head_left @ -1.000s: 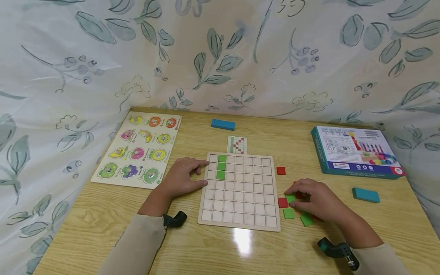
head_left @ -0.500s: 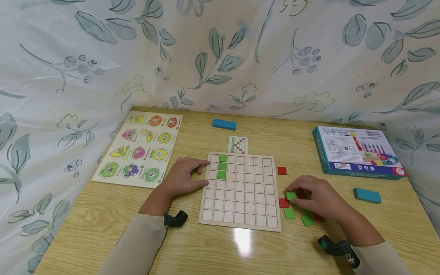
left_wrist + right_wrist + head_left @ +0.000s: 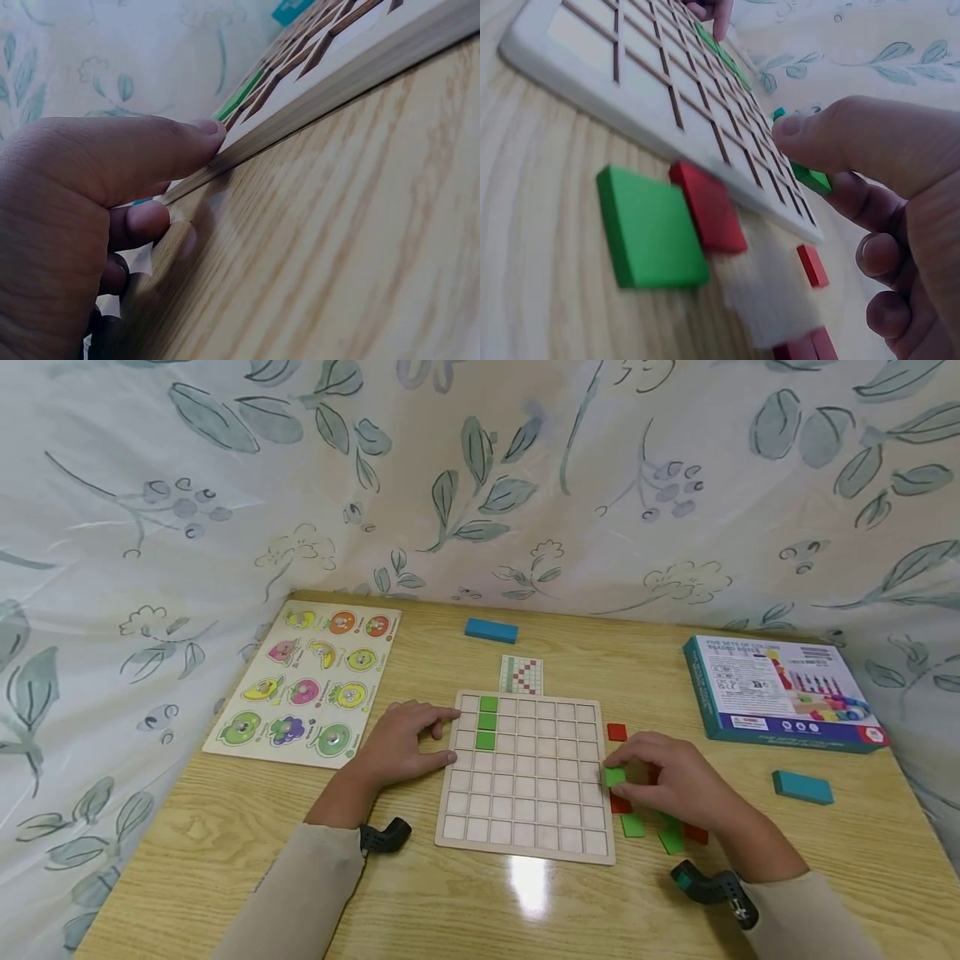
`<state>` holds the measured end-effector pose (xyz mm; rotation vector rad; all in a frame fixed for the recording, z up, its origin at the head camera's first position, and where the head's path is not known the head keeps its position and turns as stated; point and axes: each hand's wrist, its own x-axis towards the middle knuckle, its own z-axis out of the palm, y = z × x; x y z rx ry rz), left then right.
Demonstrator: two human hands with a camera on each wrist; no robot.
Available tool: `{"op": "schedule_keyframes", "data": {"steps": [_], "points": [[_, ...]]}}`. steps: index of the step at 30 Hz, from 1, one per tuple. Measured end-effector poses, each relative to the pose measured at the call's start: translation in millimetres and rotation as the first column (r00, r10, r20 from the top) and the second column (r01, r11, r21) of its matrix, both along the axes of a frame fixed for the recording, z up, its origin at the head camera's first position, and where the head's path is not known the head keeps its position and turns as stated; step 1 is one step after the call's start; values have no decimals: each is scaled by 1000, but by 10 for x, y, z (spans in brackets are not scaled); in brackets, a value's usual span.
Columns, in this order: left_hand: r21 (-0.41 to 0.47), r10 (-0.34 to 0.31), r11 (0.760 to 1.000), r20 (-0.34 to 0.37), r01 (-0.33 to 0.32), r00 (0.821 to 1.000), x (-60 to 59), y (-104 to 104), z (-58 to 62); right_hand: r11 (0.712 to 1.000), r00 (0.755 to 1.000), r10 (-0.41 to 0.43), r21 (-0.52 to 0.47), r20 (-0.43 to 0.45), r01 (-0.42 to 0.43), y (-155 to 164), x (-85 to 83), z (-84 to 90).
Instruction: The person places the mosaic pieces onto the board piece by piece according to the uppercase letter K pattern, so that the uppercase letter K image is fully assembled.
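Green square tile (image 3: 615, 777) sits pinched between my right hand's (image 3: 675, 785) thumb and fingers, raised just off the table at the right edge of the pale wooden grid board (image 3: 525, 835); the right wrist view shows that tile (image 3: 810, 178) above the board's rim. Under the hand lie loose green tiles (image 3: 632, 825) and red tiles (image 3: 619, 804), with one red tile (image 3: 617, 732) apart near the board's upper right. Three green tiles (image 3: 487, 722) fill a column of the grid. My left hand (image 3: 401, 747) rests flat and relaxed against the board's left edge, holding nothing. Farther out lie a fruit peg puzzle (image 3: 307, 681), a pattern card (image 3: 521, 675), two teal blocks (image 3: 491, 630) and a printed box (image 3: 783, 692).
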<state>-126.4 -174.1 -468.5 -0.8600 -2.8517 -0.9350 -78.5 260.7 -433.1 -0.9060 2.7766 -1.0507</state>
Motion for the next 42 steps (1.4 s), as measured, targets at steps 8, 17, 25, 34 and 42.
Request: {"op": "schedule_keyframes", "data": {"steps": [8,17,25,34,42], "points": [[-5,0,1000,4,0,1000,-9,6,3,1000,999,2,-13,40,-1,-196,-52,18],[-6,-1,1000,8,1,1000,-9,13,19,998,998,54,-34,38,-53,-404,-102,-11],[-3,-3,1000,13,3,1000,9,22,39,998,995,60,-42,80,-57,-629,-140,-4],[0,-5,1000,5,5,1000,14,16,47,998,996,43,-54,80,-39,-950,-198,-55],[-5,4,1000,10,-4,1000,9,16,54,998,995,47,-37,83,-44,-1268,-246,-77]]}}
